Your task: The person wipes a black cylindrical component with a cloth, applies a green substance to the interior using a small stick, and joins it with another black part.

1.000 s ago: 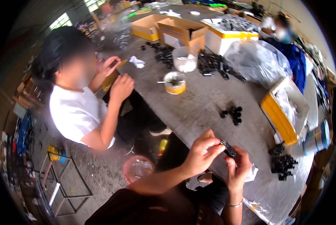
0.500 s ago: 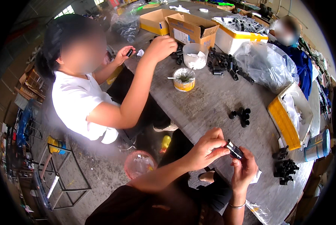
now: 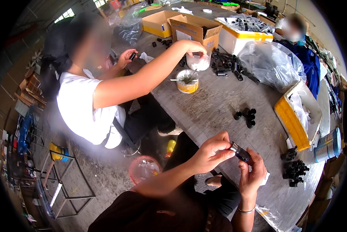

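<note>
**Fingers of both hands closed on one small black fitting, above the bench edge**

The fingers [image 3: 224, 151] of the left hand [image 3: 210, 154] are pinched shut on the near end of a short black fitting [image 3: 241, 152], thumb below and forefinger over the top. The right hand [image 3: 252, 176] comes up from beneath, its fingers curled round the far end, so the piece is clamped between both hands and lifted clear of the grey bench [image 3: 220, 104]. A pale band shows at the end under the left fingertips; whether that is a separate ring or part of the fitting is too small to tell.

By the look of it, the step in hand is fitting or turning something at that end, with the right hand serving as the holder. The next move would call for a steady right grip and a fine twist or push from the left fingertips, keeping the piece in line.

More black fittings sit in a small cluster [image 3: 246, 116] further up the bench, well apart from the hands, and another heap [image 3: 295, 170] lies just to the right of the right hand, near a yellow-sided box [image 3: 289, 121]. Across the bench a person in a white shirt [image 3: 78, 108] reaches one hand into a white tub [image 3: 198, 62], beside a yellow-banded pot [image 3: 187, 81].
</note>
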Demonstrator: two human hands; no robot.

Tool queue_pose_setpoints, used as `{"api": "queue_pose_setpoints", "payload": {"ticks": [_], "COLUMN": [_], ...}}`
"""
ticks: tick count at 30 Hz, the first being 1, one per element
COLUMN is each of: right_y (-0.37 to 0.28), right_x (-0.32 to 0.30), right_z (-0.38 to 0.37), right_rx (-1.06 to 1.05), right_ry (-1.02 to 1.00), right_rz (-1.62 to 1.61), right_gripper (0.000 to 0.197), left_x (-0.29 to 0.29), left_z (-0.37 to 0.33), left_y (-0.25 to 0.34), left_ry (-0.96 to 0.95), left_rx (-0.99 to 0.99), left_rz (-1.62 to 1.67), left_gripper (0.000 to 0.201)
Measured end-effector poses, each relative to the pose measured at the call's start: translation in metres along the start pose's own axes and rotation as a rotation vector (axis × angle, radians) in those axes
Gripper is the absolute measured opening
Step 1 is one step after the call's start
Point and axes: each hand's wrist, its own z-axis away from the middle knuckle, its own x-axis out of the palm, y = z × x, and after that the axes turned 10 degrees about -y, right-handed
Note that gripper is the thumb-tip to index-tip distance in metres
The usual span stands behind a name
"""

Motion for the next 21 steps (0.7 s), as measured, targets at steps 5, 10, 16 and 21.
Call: {"api": "queue_pose_setpoints", "payload": {"ticks": [5,10,16,21], "right_y": [0.015,0.011,0.018,0.015], "right_x": [0.000,0.007,0.008,0.009], "right_z": [0.006,-0.003,0.003,0.002], "right_rx": [-0.025,0.036,0.031,0.120], "right_ry": [0.105,0.000,-0.001,-0.028], "right_rz": [-0.107,-0.259,-0.345,-0.474], "right_gripper": [0.034,0.036,0.030,0.033], "left_x": [0.013,0.006,0.022,0.028], "left_z": [-0.006,-0.001,-0.007,-0.009], "left_y": [-0.001,-0.008,0.004,0.010], "left_ry": [-0.009,0.047,0.103,0.154], "left_rx": [-0.051,0.005,0.027,0.020], "left_rz": [0.111,0.025,-0.150,-0.125], "left_gripper": [0.012,0.009,0.007,0.014]}}
